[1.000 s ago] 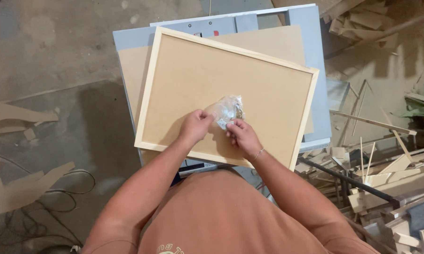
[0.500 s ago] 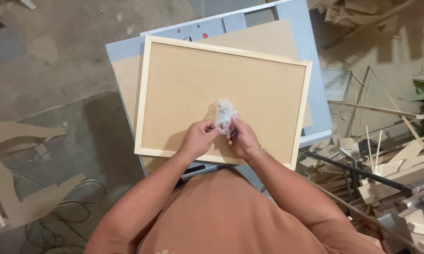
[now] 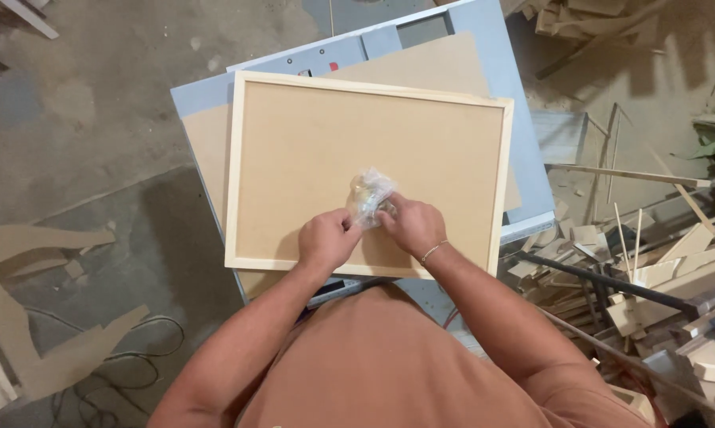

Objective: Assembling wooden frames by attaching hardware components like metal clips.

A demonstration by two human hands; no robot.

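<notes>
Together, both hands pinch a clear bag [image 3: 369, 194] above the framed board [image 3: 294, 150]: left hand [image 3: 325, 238] gripping its lower edge, right hand [image 3: 413, 226] its side. Bag's long axis runs upward, away from the person.

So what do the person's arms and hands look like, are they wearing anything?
Both arms are bare, with no gloves on the left hand or the right hand. A thin bracelet circles the right wrist. The short sleeves belong to a plain orange-brown shirt.
</notes>
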